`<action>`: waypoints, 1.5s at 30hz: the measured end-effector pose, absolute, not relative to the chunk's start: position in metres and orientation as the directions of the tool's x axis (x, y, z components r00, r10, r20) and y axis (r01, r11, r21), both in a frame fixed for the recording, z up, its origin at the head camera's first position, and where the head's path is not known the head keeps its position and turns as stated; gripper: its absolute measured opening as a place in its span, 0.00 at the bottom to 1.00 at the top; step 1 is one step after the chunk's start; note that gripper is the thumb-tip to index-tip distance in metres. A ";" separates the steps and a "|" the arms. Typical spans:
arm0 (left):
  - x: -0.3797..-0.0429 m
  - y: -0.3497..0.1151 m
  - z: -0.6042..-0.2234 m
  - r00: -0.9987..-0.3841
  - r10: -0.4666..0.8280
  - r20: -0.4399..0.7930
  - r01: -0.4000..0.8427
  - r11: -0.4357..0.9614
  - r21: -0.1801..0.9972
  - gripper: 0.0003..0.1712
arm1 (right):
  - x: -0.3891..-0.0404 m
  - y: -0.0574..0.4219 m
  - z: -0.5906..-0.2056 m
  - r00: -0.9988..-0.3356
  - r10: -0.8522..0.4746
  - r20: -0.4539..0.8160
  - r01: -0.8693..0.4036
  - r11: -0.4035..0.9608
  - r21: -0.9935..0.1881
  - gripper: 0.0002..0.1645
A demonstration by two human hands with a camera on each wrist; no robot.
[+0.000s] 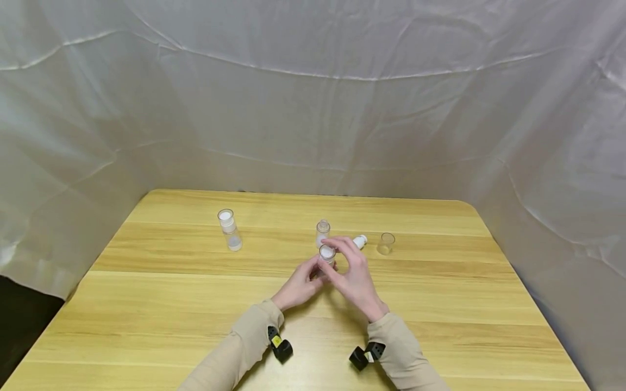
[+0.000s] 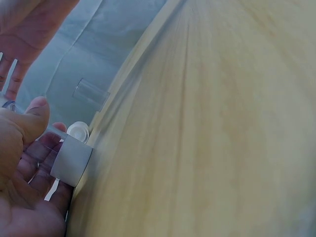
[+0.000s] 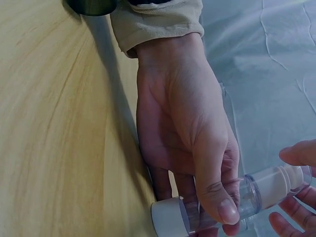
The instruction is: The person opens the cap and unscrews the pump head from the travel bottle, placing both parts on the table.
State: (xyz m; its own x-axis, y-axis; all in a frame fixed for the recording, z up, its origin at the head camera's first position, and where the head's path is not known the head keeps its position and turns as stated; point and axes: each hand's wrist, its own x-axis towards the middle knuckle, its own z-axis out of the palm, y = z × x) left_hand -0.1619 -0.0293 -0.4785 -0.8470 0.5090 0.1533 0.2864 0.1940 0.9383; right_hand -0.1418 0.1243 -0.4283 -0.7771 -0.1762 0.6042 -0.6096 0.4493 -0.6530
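Observation:
Between the two hands stands a small clear airless pump bottle [image 1: 327, 253] with a white base and a white top under a clear cap [image 3: 300, 178]. The left hand [image 1: 303, 283] grips its lower body, thumb across the front in the right wrist view. My right hand [image 1: 356, 274] has thumb and index finger on opposite sides of the top in the head view; only its fingertips show in the right wrist view. The white base [image 2: 71, 161] sits at the tabletop. Part of the bottle's body is hidden behind the left fingers.
Just behind the hands are a clear bottle body [image 1: 323, 229] and a white pump piece [image 1: 360, 241], partly hidden. A loose clear cap [image 1: 386, 244] stands to their right. Another capped bottle [image 1: 230, 230] is on the wooden table [image 1: 161, 320] at the left. Grey curtains surround the table's back and sides.

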 end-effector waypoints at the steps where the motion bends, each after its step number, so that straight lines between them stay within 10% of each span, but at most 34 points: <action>1: -0.162 -0.029 -0.478 -0.849 0.507 0.150 0.284 0.197 0.938 0.22 | -0.142 0.125 -0.428 -0.780 -0.174 0.601 -0.607 0.446 -0.658 0.24; 45: -0.164 -0.030 -0.481 -0.849 0.509 0.139 0.264 0.182 0.947 0.29 | -0.144 0.141 -0.430 -0.817 -0.194 0.543 -0.576 0.300 -0.761 0.24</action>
State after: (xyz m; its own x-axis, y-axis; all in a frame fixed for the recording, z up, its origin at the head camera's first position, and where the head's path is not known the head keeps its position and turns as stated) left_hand -0.1635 -0.0297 -0.4811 -0.8495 0.5090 0.1389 0.2638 0.1818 0.9473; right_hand -0.1436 0.1414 -0.4302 -0.8173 -0.1935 0.5427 -0.5760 0.2997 -0.7606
